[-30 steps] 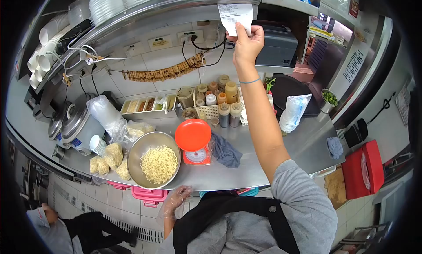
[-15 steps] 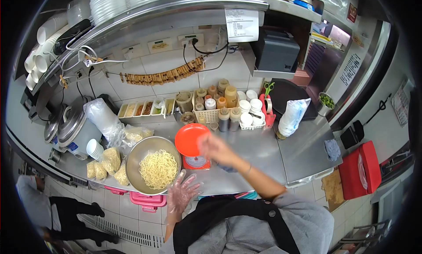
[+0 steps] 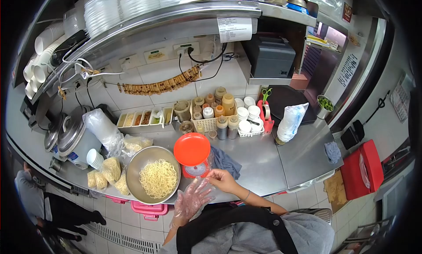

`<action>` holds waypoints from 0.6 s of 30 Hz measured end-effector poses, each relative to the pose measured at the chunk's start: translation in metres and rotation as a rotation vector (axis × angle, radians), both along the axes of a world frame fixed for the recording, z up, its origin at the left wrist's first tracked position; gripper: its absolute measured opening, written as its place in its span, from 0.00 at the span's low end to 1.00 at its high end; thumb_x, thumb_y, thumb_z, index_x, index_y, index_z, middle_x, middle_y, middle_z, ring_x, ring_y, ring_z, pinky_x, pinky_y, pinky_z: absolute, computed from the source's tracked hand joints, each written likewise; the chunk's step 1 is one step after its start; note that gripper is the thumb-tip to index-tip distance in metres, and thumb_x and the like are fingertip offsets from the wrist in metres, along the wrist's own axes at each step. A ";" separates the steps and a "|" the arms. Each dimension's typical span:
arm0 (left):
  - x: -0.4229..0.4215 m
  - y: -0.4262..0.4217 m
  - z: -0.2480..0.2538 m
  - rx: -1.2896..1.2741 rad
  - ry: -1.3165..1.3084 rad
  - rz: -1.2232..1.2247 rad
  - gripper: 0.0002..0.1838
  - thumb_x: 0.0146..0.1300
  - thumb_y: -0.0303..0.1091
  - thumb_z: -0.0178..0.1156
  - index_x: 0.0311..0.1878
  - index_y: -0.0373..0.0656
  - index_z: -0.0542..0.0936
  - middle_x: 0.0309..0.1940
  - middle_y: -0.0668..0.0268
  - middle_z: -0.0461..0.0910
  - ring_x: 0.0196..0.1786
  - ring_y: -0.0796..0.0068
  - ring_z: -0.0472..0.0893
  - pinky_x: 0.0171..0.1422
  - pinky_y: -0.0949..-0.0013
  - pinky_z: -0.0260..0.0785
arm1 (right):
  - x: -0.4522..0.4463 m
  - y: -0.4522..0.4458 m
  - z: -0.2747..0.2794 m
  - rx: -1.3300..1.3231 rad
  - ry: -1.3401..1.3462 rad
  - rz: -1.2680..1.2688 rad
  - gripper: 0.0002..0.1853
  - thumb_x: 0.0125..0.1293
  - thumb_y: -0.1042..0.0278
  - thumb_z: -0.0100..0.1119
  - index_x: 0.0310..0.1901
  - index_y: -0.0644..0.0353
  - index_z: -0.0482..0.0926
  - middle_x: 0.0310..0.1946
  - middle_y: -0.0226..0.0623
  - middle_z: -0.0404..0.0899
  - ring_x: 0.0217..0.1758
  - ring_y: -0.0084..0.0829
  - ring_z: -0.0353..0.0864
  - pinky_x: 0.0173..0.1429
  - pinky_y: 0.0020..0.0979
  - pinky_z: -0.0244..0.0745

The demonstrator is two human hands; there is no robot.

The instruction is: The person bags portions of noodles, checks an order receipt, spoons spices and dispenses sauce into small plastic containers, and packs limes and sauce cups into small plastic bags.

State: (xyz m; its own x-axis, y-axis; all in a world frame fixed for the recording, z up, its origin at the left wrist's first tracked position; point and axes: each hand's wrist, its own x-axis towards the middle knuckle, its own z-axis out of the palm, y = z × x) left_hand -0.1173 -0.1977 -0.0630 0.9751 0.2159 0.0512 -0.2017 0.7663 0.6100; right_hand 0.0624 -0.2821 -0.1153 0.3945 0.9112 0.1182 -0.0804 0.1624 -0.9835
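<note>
My left hand (image 3: 192, 200) wears a loose, clear plastic glove (image 3: 198, 190), its fingers spread in front of the counter's edge. Bare and closed in a pinch, my right hand (image 3: 223, 181) meets the glove at its fingertips. Just beyond them stands a red kitchen scale (image 3: 196, 170) with a round red pan (image 3: 192, 149) on top. Left of the scale is a wide steel bowl (image 3: 132, 183) holding pale yellow noodles (image 3: 158, 178). A blue-grey cloth (image 3: 226, 164) lies right of the scale, partly behind it.
Bagged noodles (image 3: 111, 169) and rice cookers (image 3: 79, 135) line the left. Sauce bottles (image 3: 222, 127), seasoning tubs (image 3: 146, 117) and a white basket of lidded cups (image 3: 250, 133) stand along the wall. A shelf (image 3: 176, 13) overhangs the counter. Another person (image 3: 33, 197) is at far left.
My right hand has come down from beside the scale's pan to my left hand's fingertips. The gloved hand has shifted slightly right. The cloth shows more fully now.
</note>
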 end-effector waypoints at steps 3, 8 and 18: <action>0.007 -0.006 0.009 0.019 0.036 -0.042 0.51 0.57 0.71 0.47 0.73 0.47 0.43 0.72 0.54 0.45 0.71 0.51 0.54 0.71 0.50 0.50 | 0.008 -0.002 0.000 -0.015 -0.044 -0.181 0.05 0.65 0.70 0.57 0.36 0.61 0.77 0.25 0.23 0.76 0.26 0.11 0.72 0.30 0.17 0.66; 0.010 -0.024 -0.005 0.128 0.179 -0.053 0.51 0.57 0.73 0.43 0.74 0.50 0.40 0.74 0.58 0.40 0.74 0.57 0.46 0.74 0.53 0.41 | 0.030 -0.006 -0.007 -0.001 -0.080 -0.334 0.05 0.67 0.69 0.54 0.35 0.60 0.73 0.24 0.24 0.74 0.25 0.13 0.71 0.31 0.18 0.67; -0.050 0.013 -0.091 0.003 0.344 0.009 0.30 0.70 0.55 0.40 0.64 0.40 0.64 0.65 0.51 0.65 0.64 0.59 0.69 0.68 0.55 0.59 | 0.106 -0.028 -0.065 -0.098 0.085 -0.694 0.05 0.69 0.68 0.49 0.36 0.59 0.70 0.24 0.28 0.72 0.22 0.18 0.74 0.26 0.21 0.72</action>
